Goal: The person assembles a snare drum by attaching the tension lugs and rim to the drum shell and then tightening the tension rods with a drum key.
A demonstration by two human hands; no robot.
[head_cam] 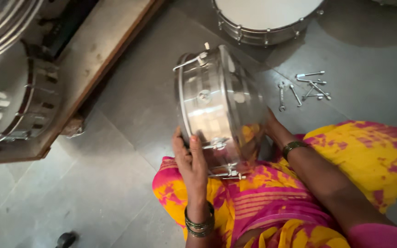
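Item: steel drum shell (217,105), held on edge over the lap; left hand (190,158) grasping its rim, right hand (272,128) behind it, grip hidden. Spanners (306,89) on floor (129,105) nearby.

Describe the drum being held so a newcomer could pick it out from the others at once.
Start at the yellow and pink garment low in the view. Just above it, the left hand grips a shiny steel drum shell tipped on edge. Unlike the white-headed drum lying flat on the floor, it is raised.

Spanners (309,87) on grey floor (116,183), white-headed drum (265,18) beyond.
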